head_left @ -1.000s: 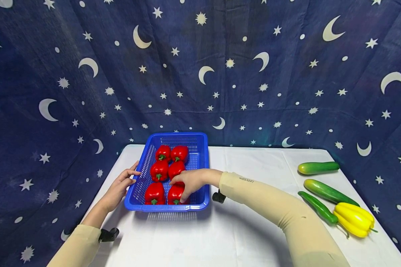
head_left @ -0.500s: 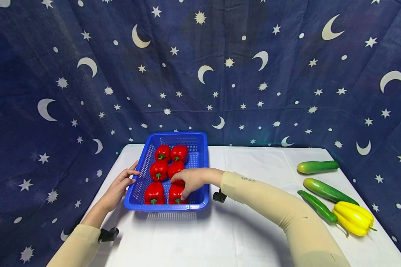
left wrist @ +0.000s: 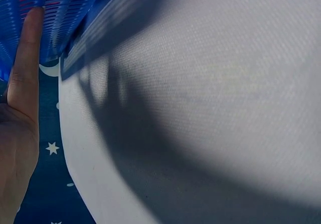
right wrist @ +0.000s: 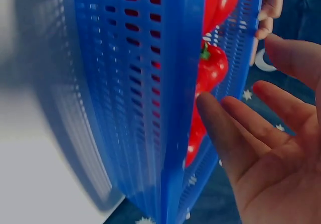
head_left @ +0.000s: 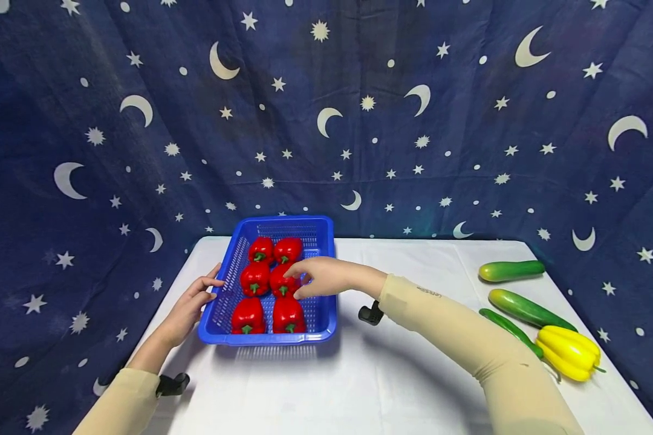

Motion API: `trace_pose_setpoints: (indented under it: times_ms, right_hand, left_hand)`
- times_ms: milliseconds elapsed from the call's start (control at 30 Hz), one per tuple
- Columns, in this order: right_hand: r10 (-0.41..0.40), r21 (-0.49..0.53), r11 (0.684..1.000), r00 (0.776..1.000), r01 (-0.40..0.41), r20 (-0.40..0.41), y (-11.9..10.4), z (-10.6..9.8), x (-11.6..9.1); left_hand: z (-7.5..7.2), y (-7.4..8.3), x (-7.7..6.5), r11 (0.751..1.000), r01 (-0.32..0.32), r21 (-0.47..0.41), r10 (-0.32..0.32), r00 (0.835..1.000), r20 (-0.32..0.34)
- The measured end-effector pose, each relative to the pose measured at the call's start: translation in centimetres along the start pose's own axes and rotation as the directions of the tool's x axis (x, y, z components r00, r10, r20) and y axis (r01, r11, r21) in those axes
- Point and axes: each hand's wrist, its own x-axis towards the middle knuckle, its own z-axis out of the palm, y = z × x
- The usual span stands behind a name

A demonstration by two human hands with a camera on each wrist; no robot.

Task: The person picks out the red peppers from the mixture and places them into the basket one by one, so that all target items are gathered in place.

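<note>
A blue plastic basket [head_left: 266,338] holds several red bell peppers in two columns. My right hand [head_left: 326,276] hovers over the basket's right side, thumb and fingers apart with nothing between them. Just below its fingertips is the middle-right bell pepper [head_left: 280,280], partly covered by the hand; the front-right bell pepper [head_left: 289,315] lies nearer me. In the right wrist view, the spread fingers [right wrist: 225,138] show beside the basket rim. My left hand [head_left: 184,311] rests its fingertips on the basket's left rim. One straight finger [left wrist: 29,58] touches the outer wall in the left wrist view.
At the table's right lie two green cucumbers [head_left: 511,270] [head_left: 530,309], a long green pepper [head_left: 511,330] and a yellow bell pepper [head_left: 568,353]. White cloth [head_left: 408,266] covers the table. A dark blue curtain [head_left: 381,163] with moons and stars hangs behind.
My right hand has let go of the front-right bell pepper, risen, and moved away from me over the middle row. The left hand stays at the rim. The head view has shifted slightly.
</note>
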Motion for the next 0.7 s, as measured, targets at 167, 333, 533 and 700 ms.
trace_pose_setpoints:
  times_ms: [167, 333, 533, 700]
  right_hand:
    - [0.017, 0.071, 0.997, 0.992, -0.008, -0.124, 1.0, -0.8, -1.9]
    - [0.034, 0.180, 0.983, 0.962, 0.017, -0.273, 2.5, -1.7, -4.4]
    - [0.088, 0.222, 0.975, 0.909, 0.005, -0.407, 5.3, -2.7, -9.0]
    - [0.178, 0.261, 0.964, 0.867, -0.058, -0.466, 8.1, -3.2, -13.8]
  left_hand:
    - [0.1, -0.2, -0.5, 1.000, 0.003, 0.000, -0.003, 1.000, -0.001]
    - [0.0, -0.5, -0.8, 0.999, -0.034, -0.008, 0.034, 0.999, 0.013]
    - [-0.1, -0.2, -0.6, 1.000, -0.020, -0.004, 0.020, 1.000, 0.014]
    - [0.3, 0.2, -0.3, 1.000, -0.027, -0.005, 0.027, 0.999, 0.025]
